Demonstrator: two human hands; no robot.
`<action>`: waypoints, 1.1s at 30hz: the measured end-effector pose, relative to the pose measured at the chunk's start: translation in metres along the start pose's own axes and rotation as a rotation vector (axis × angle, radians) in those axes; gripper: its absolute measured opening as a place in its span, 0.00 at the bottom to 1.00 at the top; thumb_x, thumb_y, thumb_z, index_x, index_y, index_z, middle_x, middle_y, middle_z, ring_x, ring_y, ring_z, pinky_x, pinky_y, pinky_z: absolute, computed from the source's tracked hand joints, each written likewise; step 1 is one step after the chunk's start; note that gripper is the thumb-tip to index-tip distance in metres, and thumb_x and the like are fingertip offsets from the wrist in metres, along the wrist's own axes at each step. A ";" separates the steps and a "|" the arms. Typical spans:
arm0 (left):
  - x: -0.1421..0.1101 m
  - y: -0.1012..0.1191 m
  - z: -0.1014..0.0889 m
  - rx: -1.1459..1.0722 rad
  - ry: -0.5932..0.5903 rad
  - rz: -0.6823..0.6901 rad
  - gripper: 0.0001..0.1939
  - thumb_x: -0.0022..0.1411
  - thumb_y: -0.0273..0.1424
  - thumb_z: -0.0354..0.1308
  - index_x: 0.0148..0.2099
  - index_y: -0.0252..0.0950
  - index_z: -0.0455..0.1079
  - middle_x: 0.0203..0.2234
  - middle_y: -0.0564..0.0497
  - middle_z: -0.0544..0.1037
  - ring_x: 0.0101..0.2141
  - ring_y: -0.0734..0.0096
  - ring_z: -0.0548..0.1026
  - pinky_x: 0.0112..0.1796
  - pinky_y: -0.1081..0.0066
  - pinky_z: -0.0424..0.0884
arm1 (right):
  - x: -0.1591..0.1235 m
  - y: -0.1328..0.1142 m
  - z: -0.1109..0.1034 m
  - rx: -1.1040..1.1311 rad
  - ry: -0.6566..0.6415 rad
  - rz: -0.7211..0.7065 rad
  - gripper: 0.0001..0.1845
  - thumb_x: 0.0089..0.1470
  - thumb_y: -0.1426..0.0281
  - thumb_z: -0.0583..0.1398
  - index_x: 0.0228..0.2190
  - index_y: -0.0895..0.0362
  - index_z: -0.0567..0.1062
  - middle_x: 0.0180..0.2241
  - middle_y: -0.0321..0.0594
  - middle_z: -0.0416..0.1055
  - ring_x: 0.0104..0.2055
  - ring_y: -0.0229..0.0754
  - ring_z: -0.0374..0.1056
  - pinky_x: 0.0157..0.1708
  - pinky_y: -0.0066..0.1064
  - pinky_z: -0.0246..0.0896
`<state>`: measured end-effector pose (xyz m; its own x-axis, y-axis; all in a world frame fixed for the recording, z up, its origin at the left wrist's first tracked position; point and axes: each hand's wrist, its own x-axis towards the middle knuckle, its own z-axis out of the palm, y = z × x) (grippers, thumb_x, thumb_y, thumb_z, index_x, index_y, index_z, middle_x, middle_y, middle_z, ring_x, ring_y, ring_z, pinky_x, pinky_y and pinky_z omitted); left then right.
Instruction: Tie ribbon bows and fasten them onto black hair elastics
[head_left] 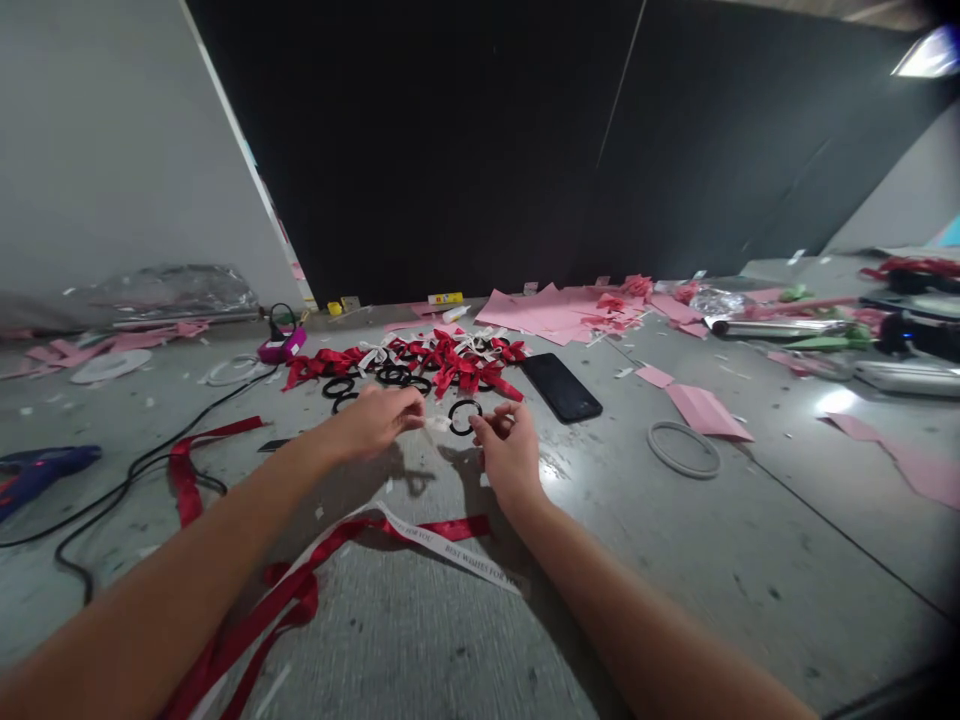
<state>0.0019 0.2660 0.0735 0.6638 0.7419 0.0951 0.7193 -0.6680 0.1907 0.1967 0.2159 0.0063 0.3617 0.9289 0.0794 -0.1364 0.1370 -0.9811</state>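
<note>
My right hand (512, 445) pinches a black hair tie (452, 416) by its right side, just above the table. A short piece of white ribbon (438, 424) meets the ring's left side, and my left hand (381, 418) is closed on its other end. How the ribbon is fastened to the ring is too small to tell. Behind my hands lies a pile of red and white ribbon bows (457, 362) with several black hair ties (339, 387) among them. Nearer to me, a long red ribbon (330, 545) runs beside a white ribbon (450, 548) printed "BEST WISHES FOR YOU".
A black phone (562, 388) lies right of the pile. Pink paper sheets (536, 312) and a grey ring (682, 450) lie farther right. On the left are a blue glue gun (49, 468), black cables (135, 485) and a purple box (283, 346). A dark panel (465, 150) stands behind.
</note>
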 end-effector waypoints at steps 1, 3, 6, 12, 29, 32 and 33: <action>-0.007 0.007 -0.006 -0.064 0.009 -0.001 0.12 0.68 0.38 0.48 0.42 0.36 0.68 0.30 0.52 0.76 0.30 0.70 0.73 0.34 0.70 0.65 | 0.000 0.000 0.000 -0.002 -0.003 0.000 0.20 0.45 0.62 0.65 0.35 0.53 0.62 0.29 0.33 0.69 0.26 0.36 0.66 0.16 0.23 0.57; -0.021 0.022 -0.015 -0.357 0.101 -0.022 0.12 0.65 0.40 0.53 0.40 0.36 0.70 0.30 0.53 0.76 0.29 0.72 0.73 0.31 0.72 0.66 | 0.000 0.000 0.000 -0.006 -0.022 0.001 0.20 0.46 0.62 0.65 0.37 0.54 0.63 0.29 0.34 0.70 0.25 0.37 0.65 0.15 0.23 0.57; -0.032 0.040 -0.013 -0.536 0.178 0.047 0.06 0.63 0.33 0.58 0.37 0.37 0.72 0.30 0.53 0.78 0.30 0.74 0.74 0.32 0.74 0.68 | -0.004 -0.002 0.000 -0.027 -0.056 -0.001 0.20 0.46 0.62 0.65 0.39 0.54 0.65 0.30 0.35 0.72 0.26 0.38 0.66 0.15 0.24 0.58; -0.031 0.048 0.014 -0.439 0.428 0.158 0.05 0.63 0.27 0.58 0.36 0.36 0.75 0.33 0.51 0.78 0.35 0.75 0.75 0.38 0.74 0.70 | -0.015 -0.008 0.002 -0.171 -0.128 -0.138 0.17 0.47 0.65 0.66 0.36 0.54 0.66 0.30 0.36 0.74 0.32 0.41 0.71 0.29 0.31 0.64; -0.032 0.045 0.021 -0.403 0.608 0.031 0.03 0.56 0.24 0.65 0.32 0.36 0.74 0.28 0.54 0.77 0.31 0.77 0.74 0.33 0.77 0.68 | -0.027 -0.013 -0.001 -0.415 -0.204 -0.391 0.10 0.51 0.73 0.62 0.35 0.53 0.66 0.33 0.36 0.77 0.35 0.42 0.74 0.33 0.32 0.64; -0.032 0.044 0.022 -0.396 0.613 0.034 0.03 0.56 0.24 0.64 0.32 0.36 0.74 0.28 0.54 0.76 0.31 0.77 0.74 0.33 0.76 0.68 | -0.027 -0.012 -0.002 -0.433 -0.225 -0.396 0.10 0.52 0.72 0.62 0.35 0.53 0.66 0.33 0.37 0.77 0.34 0.43 0.74 0.33 0.33 0.64; -0.032 0.044 0.022 -0.391 0.613 0.036 0.03 0.57 0.25 0.64 0.32 0.36 0.74 0.28 0.54 0.76 0.31 0.77 0.73 0.33 0.76 0.68 | -0.027 -0.012 -0.002 -0.434 -0.231 -0.404 0.10 0.52 0.72 0.62 0.35 0.53 0.66 0.33 0.37 0.77 0.34 0.43 0.74 0.32 0.33 0.64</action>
<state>0.0168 0.2120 0.0570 0.3689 0.6955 0.6166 0.4968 -0.7082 0.5016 0.1909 0.1884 0.0155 0.0914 0.8901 0.4464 0.3726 0.3852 -0.8443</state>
